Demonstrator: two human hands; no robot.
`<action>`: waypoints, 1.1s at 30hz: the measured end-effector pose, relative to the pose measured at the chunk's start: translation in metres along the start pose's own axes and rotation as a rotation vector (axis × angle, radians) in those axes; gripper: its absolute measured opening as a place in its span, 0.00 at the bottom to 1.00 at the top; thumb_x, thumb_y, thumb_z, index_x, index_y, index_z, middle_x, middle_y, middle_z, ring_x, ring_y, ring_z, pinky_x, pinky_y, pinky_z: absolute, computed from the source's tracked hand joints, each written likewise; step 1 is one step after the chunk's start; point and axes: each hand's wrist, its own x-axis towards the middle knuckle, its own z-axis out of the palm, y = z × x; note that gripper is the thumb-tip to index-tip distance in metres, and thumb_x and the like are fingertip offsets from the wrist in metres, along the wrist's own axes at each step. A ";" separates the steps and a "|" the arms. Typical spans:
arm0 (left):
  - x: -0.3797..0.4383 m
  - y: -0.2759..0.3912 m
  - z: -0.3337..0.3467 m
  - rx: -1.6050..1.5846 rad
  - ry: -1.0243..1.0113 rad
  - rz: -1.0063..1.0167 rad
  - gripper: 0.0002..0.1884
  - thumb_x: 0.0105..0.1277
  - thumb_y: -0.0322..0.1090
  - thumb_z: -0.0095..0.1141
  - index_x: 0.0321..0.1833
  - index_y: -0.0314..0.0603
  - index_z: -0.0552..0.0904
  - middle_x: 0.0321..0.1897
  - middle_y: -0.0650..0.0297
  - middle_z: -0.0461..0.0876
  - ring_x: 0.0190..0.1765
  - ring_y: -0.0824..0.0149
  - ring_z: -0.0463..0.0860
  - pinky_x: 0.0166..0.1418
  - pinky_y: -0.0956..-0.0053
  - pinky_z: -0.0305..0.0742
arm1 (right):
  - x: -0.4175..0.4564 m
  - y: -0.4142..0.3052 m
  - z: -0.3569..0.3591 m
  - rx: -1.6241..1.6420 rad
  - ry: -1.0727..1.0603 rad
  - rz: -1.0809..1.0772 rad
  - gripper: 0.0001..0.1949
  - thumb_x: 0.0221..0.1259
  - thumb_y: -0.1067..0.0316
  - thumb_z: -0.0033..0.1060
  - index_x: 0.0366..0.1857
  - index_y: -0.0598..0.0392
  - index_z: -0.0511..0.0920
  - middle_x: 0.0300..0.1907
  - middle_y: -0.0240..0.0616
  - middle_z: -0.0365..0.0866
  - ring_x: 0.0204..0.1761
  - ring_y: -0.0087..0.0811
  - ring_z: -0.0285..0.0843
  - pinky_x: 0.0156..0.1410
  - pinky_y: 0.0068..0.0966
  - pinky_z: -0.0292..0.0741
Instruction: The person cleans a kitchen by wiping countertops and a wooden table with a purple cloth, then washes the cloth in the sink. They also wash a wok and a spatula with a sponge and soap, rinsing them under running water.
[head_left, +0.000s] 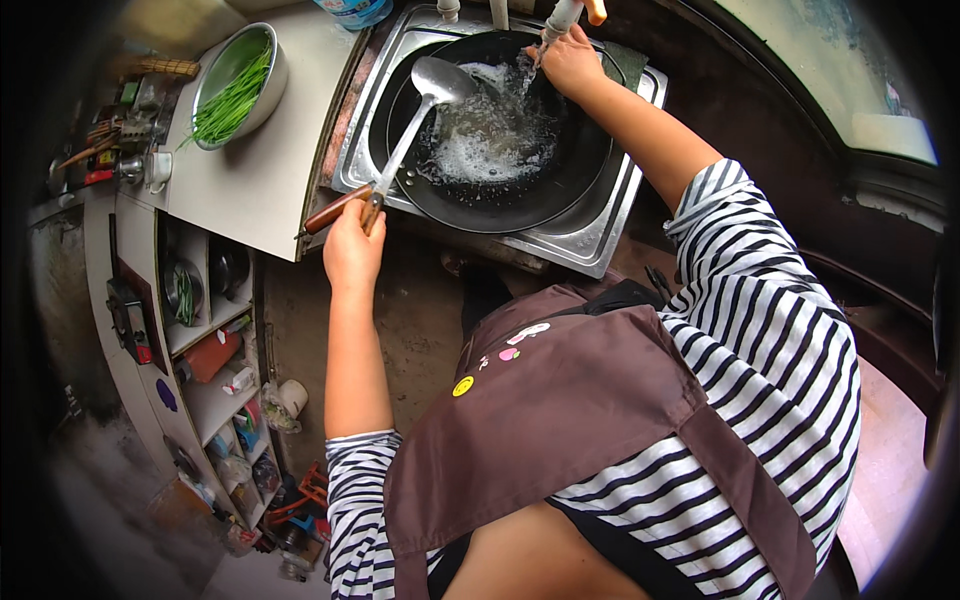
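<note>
A black wok (495, 214) rests over a stainless steel sink, holding foamy water (495, 142). My left hand (355, 247) grips the dark end of a metal wok spatula (405, 146), right beside the wok's wooden handle (337, 210). Whether my fingers also close on that wooden handle is unclear. The spatula's blade lies over the wok's left side. At the far right of the wok, my right hand (571, 66) is by the mouth of a tap (561, 21). Water (529, 71) runs down past its fingertips, and what those fingers hold or touch cannot be made out.
The sink's steel rim (581, 251) surrounds the wok. On the white counter (247, 195) to the left stands a metal bowl (271, 94) of long green vegetables (236, 97). A blue plastic container (356, 11) is behind. Below are shelves (214, 330) with cookware and packets.
</note>
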 end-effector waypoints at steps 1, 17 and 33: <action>0.011 -0.007 -0.003 0.022 0.084 0.110 0.12 0.55 0.36 0.62 0.35 0.38 0.75 0.34 0.54 0.77 0.39 0.50 0.77 0.42 0.62 0.72 | -0.006 0.009 0.008 -0.078 0.198 -0.081 0.08 0.54 0.63 0.51 0.27 0.50 0.81 0.41 0.29 0.74 0.52 0.31 0.67 0.60 0.30 0.60; 0.022 -0.062 0.008 0.328 0.234 0.143 0.13 0.55 0.41 0.62 0.37 0.44 0.75 0.29 0.59 0.78 0.40 0.56 0.77 0.50 0.57 0.64 | -0.115 -0.132 -0.046 0.603 -0.892 0.022 0.17 0.59 0.45 0.52 0.48 0.35 0.80 0.48 0.37 0.77 0.52 0.46 0.70 0.54 0.44 0.71; 0.012 -0.092 -0.020 0.104 0.130 0.127 0.11 0.55 0.42 0.61 0.33 0.44 0.80 0.29 0.56 0.80 0.39 0.50 0.79 0.49 0.51 0.70 | -0.145 -0.117 -0.077 0.179 -0.492 0.285 0.08 0.47 0.63 0.56 0.30 0.44 0.85 0.51 0.37 0.70 0.59 0.40 0.62 0.66 0.45 0.57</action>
